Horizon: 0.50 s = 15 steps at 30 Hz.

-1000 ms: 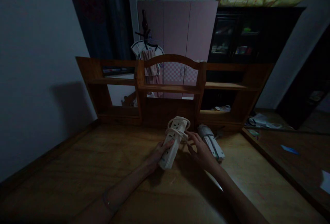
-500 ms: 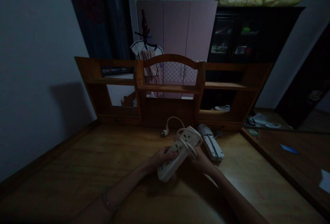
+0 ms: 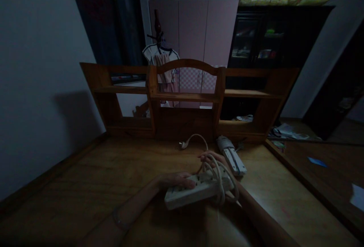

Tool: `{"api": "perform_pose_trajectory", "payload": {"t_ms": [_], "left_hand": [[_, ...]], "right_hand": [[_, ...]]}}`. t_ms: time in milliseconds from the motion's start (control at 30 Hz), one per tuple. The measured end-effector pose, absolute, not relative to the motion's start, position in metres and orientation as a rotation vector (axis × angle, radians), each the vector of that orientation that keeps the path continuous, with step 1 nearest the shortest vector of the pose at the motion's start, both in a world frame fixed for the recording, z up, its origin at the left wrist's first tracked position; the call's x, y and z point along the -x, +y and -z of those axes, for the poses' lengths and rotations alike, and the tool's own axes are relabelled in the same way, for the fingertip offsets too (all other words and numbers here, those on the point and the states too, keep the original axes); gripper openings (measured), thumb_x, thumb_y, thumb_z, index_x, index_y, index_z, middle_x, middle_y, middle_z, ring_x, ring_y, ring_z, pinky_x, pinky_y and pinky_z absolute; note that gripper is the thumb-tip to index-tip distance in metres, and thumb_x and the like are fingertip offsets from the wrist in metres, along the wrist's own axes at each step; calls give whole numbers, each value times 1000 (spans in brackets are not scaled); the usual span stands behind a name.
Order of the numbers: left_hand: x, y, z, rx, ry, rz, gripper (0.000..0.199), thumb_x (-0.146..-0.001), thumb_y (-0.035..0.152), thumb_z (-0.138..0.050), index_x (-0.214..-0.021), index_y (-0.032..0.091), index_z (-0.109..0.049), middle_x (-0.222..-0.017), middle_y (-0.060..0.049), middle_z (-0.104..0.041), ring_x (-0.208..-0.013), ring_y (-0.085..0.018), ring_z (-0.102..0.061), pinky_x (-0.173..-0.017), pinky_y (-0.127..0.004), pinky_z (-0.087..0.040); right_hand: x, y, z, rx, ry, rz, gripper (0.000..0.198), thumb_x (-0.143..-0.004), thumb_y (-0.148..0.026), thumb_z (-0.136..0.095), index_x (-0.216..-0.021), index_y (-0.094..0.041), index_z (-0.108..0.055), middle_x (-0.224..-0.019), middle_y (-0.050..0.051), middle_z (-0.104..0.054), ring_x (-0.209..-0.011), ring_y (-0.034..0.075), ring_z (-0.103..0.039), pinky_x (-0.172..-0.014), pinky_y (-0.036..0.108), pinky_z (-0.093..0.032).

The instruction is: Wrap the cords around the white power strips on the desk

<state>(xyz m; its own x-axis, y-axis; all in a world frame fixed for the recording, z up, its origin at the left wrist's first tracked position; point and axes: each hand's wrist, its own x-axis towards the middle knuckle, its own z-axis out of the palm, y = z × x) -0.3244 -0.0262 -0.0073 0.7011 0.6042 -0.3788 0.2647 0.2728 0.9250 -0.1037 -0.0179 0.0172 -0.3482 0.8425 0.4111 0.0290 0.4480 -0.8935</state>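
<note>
A white power strip [image 3: 187, 194] is held tilted above the wooden desk. My left hand [image 3: 178, 180] is closed round its left end, thumb on the socket face. Loose loops of white cord [image 3: 220, 186] go round the strip's right end. My right hand [image 3: 214, 158] is behind that end, its fingers closed at the cord by the loops; part of the hand is hidden by cord and strip. From there the cord arcs back to its plug [image 3: 182, 145], lying on the desk. Beyond my right hand lies a second power strip [image 3: 234, 160], its grey cord wound round its far end.
A wooden shelf unit [image 3: 186, 97] stands along the desk's [image 3: 113, 171] back edge. To the left is a wall [image 3: 42, 68]. On the right, a lower wooden surface holds a blue card [image 3: 317, 162] and white paper [image 3: 357, 197].
The power strip has turned flatter and its right end has come down. My right hand has moved up behind it, and the cord loops hang wider. The plug has shifted slightly.
</note>
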Motion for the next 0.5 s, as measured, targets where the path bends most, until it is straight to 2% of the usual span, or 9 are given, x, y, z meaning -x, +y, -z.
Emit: {"api": "perform_pose_trajectory", "payload": {"t_ms": [67,167,300,500], "left_hand": [[326,-24,10,-1333,812,-329,44,-58,57,-70,-78,18,-64,-67,3,-56,-57,-9,-42,-51,-20,-32],[329,-19,16,-1359,817,-422,47,-60,60,-69,-78,17,-64,-70,1,-57,-60,-10,-43,-53,-21,-33],[333,-12,21,-1284,797,-457,53,-64,61,-67,-87,14,-64,-74,-2,-60,-58,-10,-47,-52,-21,-35],[330,-10,21,-1057,913,-681,55,-74,62,-58,-104,16,-55,-71,-2,-62,-54,-13,-56,-50,-23,-44]], "right_hand": [[102,-13,-15,818,-1623,-1030,26,-77,-42,-62,-90,-20,-67,-74,3,-63,-65,17,-57,-56,26,-47],[97,-5,-9,865,-1478,-967,24,-74,-41,-65,-85,-19,-66,-72,2,-62,-64,16,-55,-55,26,-45],[90,2,-5,830,-1292,-990,23,-75,-42,-65,-78,-20,-61,-70,0,-59,-64,15,-53,-57,25,-43],[82,7,-5,766,-1103,-997,20,-78,-39,-62,-81,-23,-51,-73,-3,-56,-58,11,-48,-52,22,-38]]}}
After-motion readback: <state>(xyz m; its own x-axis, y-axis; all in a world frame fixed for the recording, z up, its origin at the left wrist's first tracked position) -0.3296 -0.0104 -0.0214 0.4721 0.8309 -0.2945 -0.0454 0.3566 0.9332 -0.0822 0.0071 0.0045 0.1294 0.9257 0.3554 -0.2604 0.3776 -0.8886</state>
